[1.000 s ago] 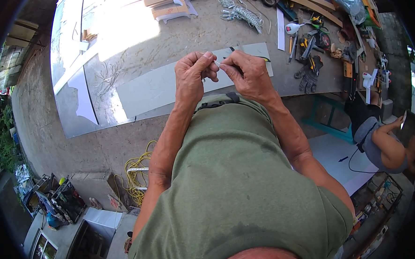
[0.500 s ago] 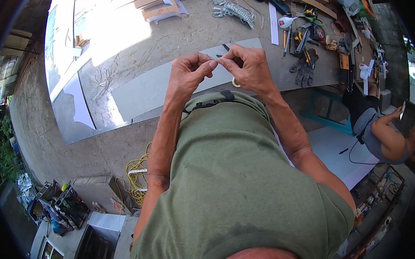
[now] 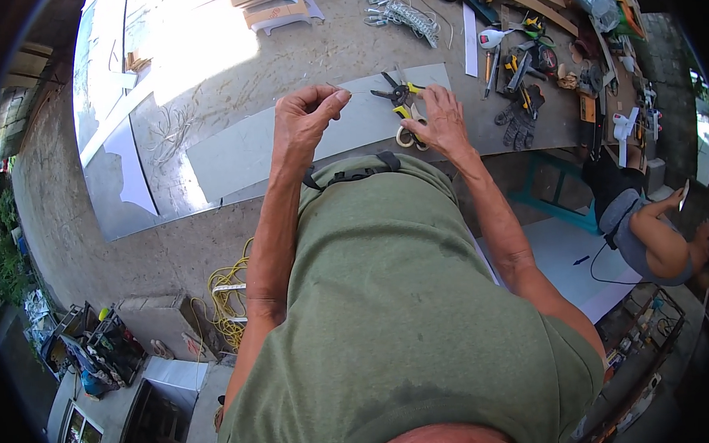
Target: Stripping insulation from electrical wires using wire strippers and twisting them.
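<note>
Head view: toward the right end of the grey panel [image 3: 247,152], yellow-and-black cutters [image 3: 400,96] lie beside cream-handled scissors [image 3: 404,138]. My right hand [image 3: 444,124], fingers extended, is at the cutters' handle. Above the panel's middle, my left hand [image 3: 307,121] is pinched closed; its contents I cannot tell.

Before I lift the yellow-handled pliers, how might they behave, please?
The pliers probably feel heavy for their size, as their dark jaws look metal. Lying opened wide, they seem unlikely to roll, but might swing shut.
</note>
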`<move>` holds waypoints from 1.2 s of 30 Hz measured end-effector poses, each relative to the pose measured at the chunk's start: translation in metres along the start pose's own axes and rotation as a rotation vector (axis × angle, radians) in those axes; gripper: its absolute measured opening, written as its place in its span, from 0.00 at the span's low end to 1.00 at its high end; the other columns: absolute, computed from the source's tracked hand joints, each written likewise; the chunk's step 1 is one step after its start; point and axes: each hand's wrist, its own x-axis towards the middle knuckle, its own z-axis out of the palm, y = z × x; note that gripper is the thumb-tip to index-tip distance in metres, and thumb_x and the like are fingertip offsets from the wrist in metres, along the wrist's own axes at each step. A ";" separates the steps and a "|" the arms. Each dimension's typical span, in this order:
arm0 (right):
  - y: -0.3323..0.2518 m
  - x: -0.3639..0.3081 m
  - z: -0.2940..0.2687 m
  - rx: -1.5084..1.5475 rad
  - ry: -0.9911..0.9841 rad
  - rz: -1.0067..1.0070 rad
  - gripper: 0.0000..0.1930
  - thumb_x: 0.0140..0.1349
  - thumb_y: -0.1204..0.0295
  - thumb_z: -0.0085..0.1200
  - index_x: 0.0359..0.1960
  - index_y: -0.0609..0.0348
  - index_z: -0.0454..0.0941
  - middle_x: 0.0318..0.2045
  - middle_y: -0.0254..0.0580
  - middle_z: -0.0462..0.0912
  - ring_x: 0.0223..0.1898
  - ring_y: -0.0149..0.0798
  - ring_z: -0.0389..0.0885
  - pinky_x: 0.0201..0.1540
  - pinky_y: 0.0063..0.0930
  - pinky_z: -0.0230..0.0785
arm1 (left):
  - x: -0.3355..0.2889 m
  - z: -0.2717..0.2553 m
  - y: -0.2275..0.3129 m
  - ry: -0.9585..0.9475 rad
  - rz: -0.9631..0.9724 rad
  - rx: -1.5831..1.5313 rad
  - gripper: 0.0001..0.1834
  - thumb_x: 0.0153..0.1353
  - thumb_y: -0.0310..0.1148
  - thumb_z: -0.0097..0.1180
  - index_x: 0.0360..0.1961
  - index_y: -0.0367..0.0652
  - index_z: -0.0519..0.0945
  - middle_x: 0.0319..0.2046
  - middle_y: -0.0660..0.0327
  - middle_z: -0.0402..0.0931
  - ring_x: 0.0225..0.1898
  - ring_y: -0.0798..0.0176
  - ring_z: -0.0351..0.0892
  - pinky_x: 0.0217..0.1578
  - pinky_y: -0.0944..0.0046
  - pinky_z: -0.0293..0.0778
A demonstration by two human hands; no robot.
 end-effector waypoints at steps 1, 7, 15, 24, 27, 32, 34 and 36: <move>-0.001 -0.005 0.007 -0.086 -0.009 -0.003 0.32 0.50 0.50 0.70 0.48 0.63 0.75 0.62 0.54 0.67 0.63 0.56 0.65 0.60 0.57 0.58 | 0.000 -0.001 -0.001 -0.010 -0.024 0.005 0.14 0.61 0.40 0.68 0.35 0.37 0.86 0.22 0.68 0.77 0.23 0.77 0.69 0.23 0.74 0.61; 0.008 -0.003 0.021 -0.232 -0.101 -0.001 0.42 0.43 0.43 0.71 0.51 0.66 0.73 0.68 0.61 0.58 0.67 0.69 0.56 0.62 0.72 0.50 | 0.001 -0.003 -0.007 -0.044 -0.050 -0.141 0.12 0.66 0.36 0.64 0.37 0.37 0.83 0.24 0.66 0.77 0.22 0.77 0.68 0.21 0.75 0.62; 0.011 0.018 0.007 -0.397 -0.220 -0.029 0.28 0.50 0.58 0.58 0.49 0.65 0.77 0.50 0.58 0.71 0.50 0.60 0.71 0.51 0.62 0.62 | -0.003 -0.002 0.000 -0.066 -0.013 -0.155 0.10 0.66 0.35 0.63 0.38 0.37 0.83 0.24 0.65 0.78 0.22 0.78 0.69 0.21 0.75 0.62; -0.048 0.017 -0.049 1.233 -0.223 0.269 0.16 0.66 0.60 0.56 0.36 0.64 0.81 0.31 0.43 0.81 0.37 0.37 0.80 0.42 0.34 0.71 | -0.010 0.002 0.016 -0.071 0.019 0.004 0.11 0.63 0.37 0.66 0.33 0.39 0.85 0.21 0.68 0.78 0.21 0.79 0.66 0.21 0.74 0.59; -0.081 0.024 -0.067 1.204 -0.124 0.048 0.20 0.61 0.54 0.66 0.37 0.60 0.81 0.30 0.36 0.82 0.35 0.31 0.79 0.40 0.31 0.70 | -0.011 0.005 0.019 -0.114 0.031 0.092 0.12 0.62 0.38 0.67 0.30 0.38 0.86 0.19 0.67 0.78 0.22 0.78 0.69 0.21 0.73 0.61; -0.108 0.034 -0.076 0.765 0.050 -0.276 0.22 0.54 0.52 0.71 0.38 0.58 0.82 0.38 0.37 0.79 0.38 0.37 0.79 0.42 0.32 0.71 | -0.014 0.011 0.028 -0.123 0.042 0.257 0.12 0.60 0.36 0.68 0.28 0.36 0.85 0.18 0.65 0.79 0.22 0.75 0.73 0.22 0.71 0.66; -0.115 0.035 -0.075 0.675 0.033 -0.292 0.21 0.56 0.54 0.71 0.38 0.59 0.83 0.41 0.38 0.77 0.39 0.39 0.79 0.42 0.32 0.71 | -0.016 0.013 0.029 -0.085 0.041 0.353 0.11 0.59 0.35 0.69 0.28 0.36 0.85 0.19 0.64 0.80 0.21 0.75 0.74 0.22 0.70 0.68; -0.116 0.037 -0.066 0.708 0.024 -0.252 0.17 0.58 0.59 0.69 0.37 0.60 0.83 0.39 0.39 0.78 0.38 0.39 0.79 0.42 0.32 0.72 | -0.016 0.015 0.028 -0.055 0.106 0.454 0.11 0.59 0.33 0.69 0.27 0.36 0.85 0.19 0.63 0.80 0.21 0.75 0.74 0.23 0.70 0.69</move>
